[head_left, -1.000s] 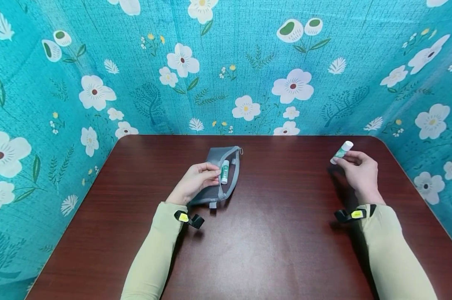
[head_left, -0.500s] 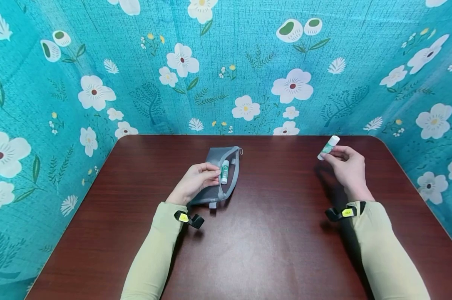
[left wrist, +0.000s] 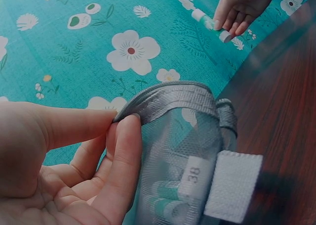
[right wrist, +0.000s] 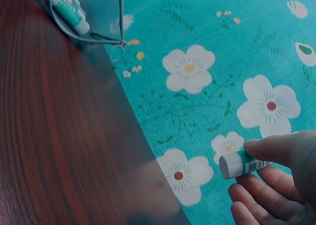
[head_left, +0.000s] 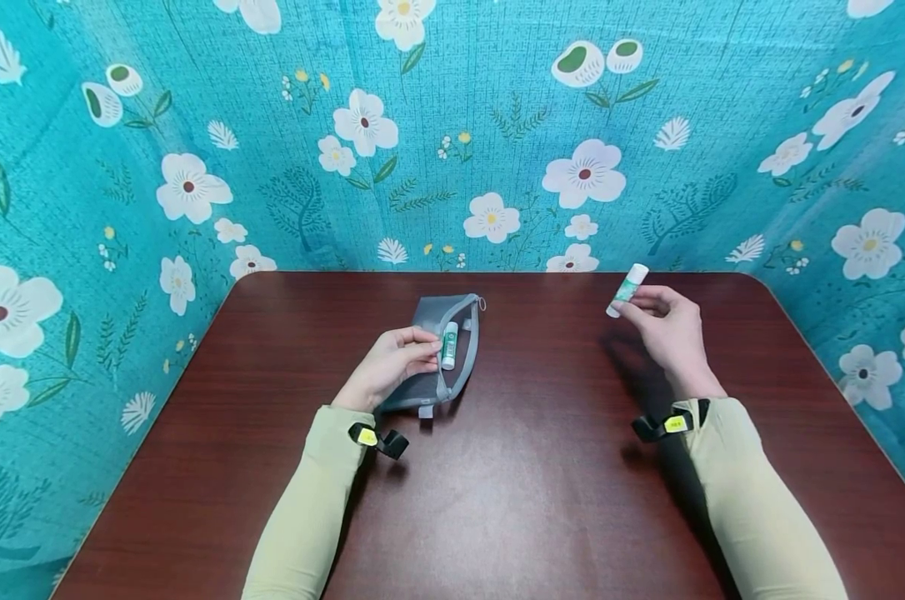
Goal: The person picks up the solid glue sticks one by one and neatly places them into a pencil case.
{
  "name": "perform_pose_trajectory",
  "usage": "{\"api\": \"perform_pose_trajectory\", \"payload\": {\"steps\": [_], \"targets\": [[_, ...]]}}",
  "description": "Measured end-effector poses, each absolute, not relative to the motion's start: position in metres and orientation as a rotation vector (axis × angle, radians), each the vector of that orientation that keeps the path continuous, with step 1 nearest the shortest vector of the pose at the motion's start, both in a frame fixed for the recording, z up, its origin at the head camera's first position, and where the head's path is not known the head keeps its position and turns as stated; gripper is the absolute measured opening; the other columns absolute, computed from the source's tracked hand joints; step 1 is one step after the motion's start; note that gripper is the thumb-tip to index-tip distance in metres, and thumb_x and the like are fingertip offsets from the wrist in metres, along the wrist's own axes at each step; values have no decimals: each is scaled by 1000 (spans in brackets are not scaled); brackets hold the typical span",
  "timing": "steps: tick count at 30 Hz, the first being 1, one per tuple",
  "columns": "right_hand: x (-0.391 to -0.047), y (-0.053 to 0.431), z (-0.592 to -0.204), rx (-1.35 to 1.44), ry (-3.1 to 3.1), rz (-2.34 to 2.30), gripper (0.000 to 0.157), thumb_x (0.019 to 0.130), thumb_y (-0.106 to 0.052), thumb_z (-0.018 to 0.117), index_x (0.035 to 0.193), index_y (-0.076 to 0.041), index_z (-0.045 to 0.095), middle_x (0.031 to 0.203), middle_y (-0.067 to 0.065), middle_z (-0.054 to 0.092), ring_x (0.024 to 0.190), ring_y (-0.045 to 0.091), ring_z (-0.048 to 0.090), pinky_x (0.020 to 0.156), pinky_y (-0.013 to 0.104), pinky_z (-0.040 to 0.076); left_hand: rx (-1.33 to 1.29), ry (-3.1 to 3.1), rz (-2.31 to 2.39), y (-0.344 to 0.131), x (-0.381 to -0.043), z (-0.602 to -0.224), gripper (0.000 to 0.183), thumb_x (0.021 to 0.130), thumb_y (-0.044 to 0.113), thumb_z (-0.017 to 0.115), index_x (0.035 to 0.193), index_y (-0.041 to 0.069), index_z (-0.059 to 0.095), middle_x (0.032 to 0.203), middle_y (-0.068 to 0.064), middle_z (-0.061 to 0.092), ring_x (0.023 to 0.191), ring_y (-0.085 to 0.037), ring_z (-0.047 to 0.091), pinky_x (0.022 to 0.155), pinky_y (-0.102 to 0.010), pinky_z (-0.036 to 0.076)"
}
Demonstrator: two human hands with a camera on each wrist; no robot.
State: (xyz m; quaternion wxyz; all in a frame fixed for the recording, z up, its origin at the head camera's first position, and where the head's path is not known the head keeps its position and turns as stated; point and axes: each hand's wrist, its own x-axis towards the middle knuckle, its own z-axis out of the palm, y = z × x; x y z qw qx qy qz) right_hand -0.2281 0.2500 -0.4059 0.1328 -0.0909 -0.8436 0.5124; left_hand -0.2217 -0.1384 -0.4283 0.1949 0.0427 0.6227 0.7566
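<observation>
My left hand (head_left: 390,364) pinches the zipped rim of a grey mesh pouch (head_left: 428,312) between thumb and fingertips, and the mouth gapes toward the right. A green-and-white glue stick (head_left: 450,345) lies inside that mouth. Through the mesh, the left wrist view shows two green-and-white tubes (left wrist: 169,208) side by side near a tag printed 38. Off to the right, my right hand (head_left: 672,328) holds another glue stick (head_left: 628,289) above the table, tilted, between thumb and fingers. In the right wrist view, one white end (right wrist: 228,166) of it points away from the palm.
The dark red-brown table (head_left: 527,467) reaches back to a teal floral cloth (head_left: 497,125) that rises behind it and at both sides. A zipper pull ring (head_left: 482,304) hangs at the pouch's far corner. Black straps (head_left: 381,438) with small devices sit on both wrists.
My right hand has moved left toward the pouch, carrying the glue stick and raising it slightly in the head view. The left hand and the pouch have stayed in place.
</observation>
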Motion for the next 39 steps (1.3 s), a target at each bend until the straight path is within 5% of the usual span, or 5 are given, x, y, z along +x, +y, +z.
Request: {"api": "perform_pose_trajectory", "payload": {"steps": [39], "targets": [[-234, 167, -403, 39, -2535, 1632, 38, 77, -37, 77, 105, -12, 67, 91, 5, 69, 82, 17, 62, 63, 30, 51, 127, 1736, 2116, -137, -222, -429, 36, 91, 3, 60, 118, -18, 48, 108, -32, 51, 76, -18, 60, 76, -31, 54]]}}
